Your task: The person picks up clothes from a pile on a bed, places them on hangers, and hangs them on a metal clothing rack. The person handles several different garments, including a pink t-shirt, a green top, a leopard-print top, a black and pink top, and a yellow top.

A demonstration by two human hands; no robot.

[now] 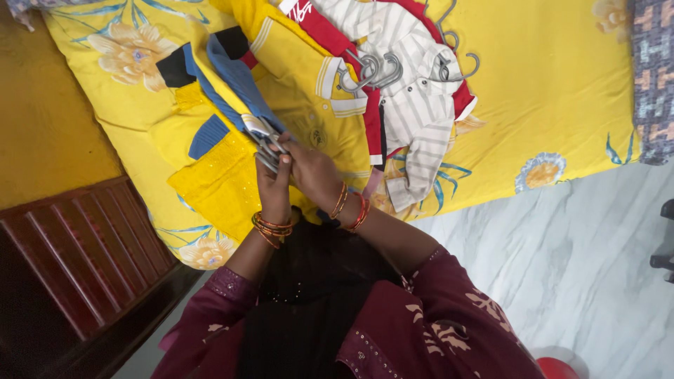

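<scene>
My left hand (pixel 274 186) and my right hand (pixel 314 172) meet over a bundle of grey metal hanger hooks (pixel 265 142) at the bed's near edge. Both hands grip these hooks. The hooks belong to a stack of small garments: a blue and black one (pixel 223 74) on top of a yellow sequinned one (pixel 210 179). Bangles ring both wrists. To the right lie a yellow polo shirt (pixel 302 77) and a white striped shirt with red trim (pixel 414 91), each on grey hangers (pixel 375 69).
The clothes lie on a bed with a yellow floral sheet (pixel 562 91). A dark wooden bed frame (pixel 84 260) stands at lower left. White marble floor (pixel 583 267) spreads at right. A patterned blue cloth (pixel 653 77) is at the far right edge.
</scene>
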